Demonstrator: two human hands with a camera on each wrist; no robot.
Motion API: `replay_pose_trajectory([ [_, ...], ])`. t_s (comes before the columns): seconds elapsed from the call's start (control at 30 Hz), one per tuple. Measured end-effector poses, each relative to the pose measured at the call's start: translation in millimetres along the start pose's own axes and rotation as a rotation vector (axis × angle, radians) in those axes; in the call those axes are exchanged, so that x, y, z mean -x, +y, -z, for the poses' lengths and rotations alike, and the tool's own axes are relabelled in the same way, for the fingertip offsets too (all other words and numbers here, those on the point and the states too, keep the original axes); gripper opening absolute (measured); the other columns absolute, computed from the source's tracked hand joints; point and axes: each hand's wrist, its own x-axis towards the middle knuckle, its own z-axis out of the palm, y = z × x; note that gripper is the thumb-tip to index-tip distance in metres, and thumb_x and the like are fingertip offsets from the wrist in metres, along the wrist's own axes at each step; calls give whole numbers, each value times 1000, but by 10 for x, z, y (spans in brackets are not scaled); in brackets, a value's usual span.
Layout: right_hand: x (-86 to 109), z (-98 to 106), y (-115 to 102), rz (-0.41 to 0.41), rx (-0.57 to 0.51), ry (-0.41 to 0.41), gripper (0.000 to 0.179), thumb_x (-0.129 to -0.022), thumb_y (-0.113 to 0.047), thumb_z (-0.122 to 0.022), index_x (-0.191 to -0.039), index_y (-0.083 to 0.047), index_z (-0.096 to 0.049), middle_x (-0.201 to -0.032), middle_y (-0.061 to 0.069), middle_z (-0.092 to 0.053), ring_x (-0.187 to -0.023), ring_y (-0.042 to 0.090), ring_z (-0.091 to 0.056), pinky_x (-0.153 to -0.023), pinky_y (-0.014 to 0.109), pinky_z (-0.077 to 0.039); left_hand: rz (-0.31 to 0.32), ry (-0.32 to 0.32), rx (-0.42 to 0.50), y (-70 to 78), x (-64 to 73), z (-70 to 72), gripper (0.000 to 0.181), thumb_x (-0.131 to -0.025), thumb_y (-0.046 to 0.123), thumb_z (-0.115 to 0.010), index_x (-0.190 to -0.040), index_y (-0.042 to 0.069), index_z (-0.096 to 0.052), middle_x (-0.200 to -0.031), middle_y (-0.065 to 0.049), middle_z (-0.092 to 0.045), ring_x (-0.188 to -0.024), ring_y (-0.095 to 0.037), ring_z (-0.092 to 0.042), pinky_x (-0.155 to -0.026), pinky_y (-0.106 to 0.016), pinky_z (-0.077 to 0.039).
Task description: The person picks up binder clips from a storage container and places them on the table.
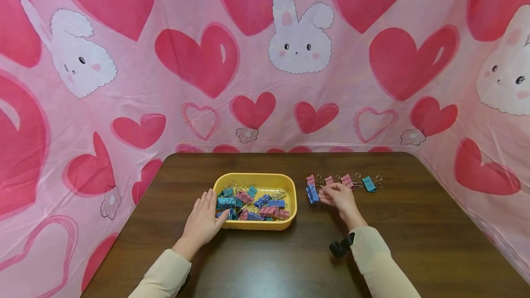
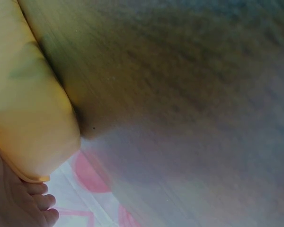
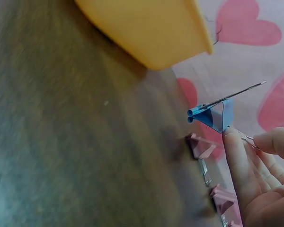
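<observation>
My right hand [image 1: 340, 198] pinches a blue binder clip [image 1: 312, 193] in front of the row of clips at the right. In the right wrist view, thumb and forefinger grip one wire handle of the blue clip, its other handle sticking out. My left hand [image 1: 203, 219] lies along the left side of a yellow tray [image 1: 258, 226], fingers straight and thumb near the front rim. Pink, blue and teal binder clips [image 1: 275, 212] are heaped in the tray. The left wrist view shows the tray's outer wall [image 2: 33, 109] and some fingertips [image 2: 45, 202].
Pink binder clips [image 1: 348, 181] and one teal binder clip [image 1: 368, 184] stand in a row behind my right hand, wire handles pointing right. The brown wooden table [image 1: 265, 261] meets a pink curtain [image 1: 256, 72] printed with hearts and rabbits at its back and sides.
</observation>
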Motion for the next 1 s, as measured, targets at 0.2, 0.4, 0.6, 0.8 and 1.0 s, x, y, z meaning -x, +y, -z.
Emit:
replay_pose_trajectory([
  [0.2, -26, 34, 93, -28, 30, 3, 29, -91, 0, -54, -113, 17, -46, -90, 20, -66, -72, 18, -67, -66, 29, -54, 1, 4, 0, -4, 2, 3, 76, -91, 46, -48, -140, -8, -27, -145, -25, -24, -133, -40, -19, -107, -50, -14],
  [0.4, -47, 30, 129, -27, 19, -11, 32, -91, 3, -51, -116, 20, -43, -86, 19, -65, -70, 17, -67, -65, 29, -54, -5, 13, 3, -10, 5, 4, 76, -90, 44, -50, -139, -9, -29, -144, -26, -25, -132, -41, -20, -107, -50, -15],
  [0.6, -56, 27, 153, -38, 14, -26, 33, -91, 3, -50, -117, 22, -41, -83, 17, -66, -68, 16, -66, -65, 29, -54, 0, 7, -2, -21, -1, -12, 76, -90, 46, -49, -139, -8, -28, -145, -25, -25, -133, -40, -19, -107, -50, -14],
  [0.8, -71, 35, 154, -50, 27, -17, 32, -91, 4, -50, -117, 22, -42, -88, 21, -65, -69, 17, -66, -66, 29, -54, -6, 13, -2, -21, 3, -9, 76, -91, 45, -50, -139, -9, -28, -145, -25, -25, -133, -40, -20, -107, -49, -15],
  [1.0, -76, 51, 164, -55, 66, 5, 31, -90, 4, -52, -116, 21, -45, -88, 21, -65, -68, 16, -66, -64, 29, -54, -10, 11, 1, -16, 2, -6, 76, -91, 47, -48, -140, -8, -28, -145, -25, -25, -133, -40, -20, -107, -50, -15],
])
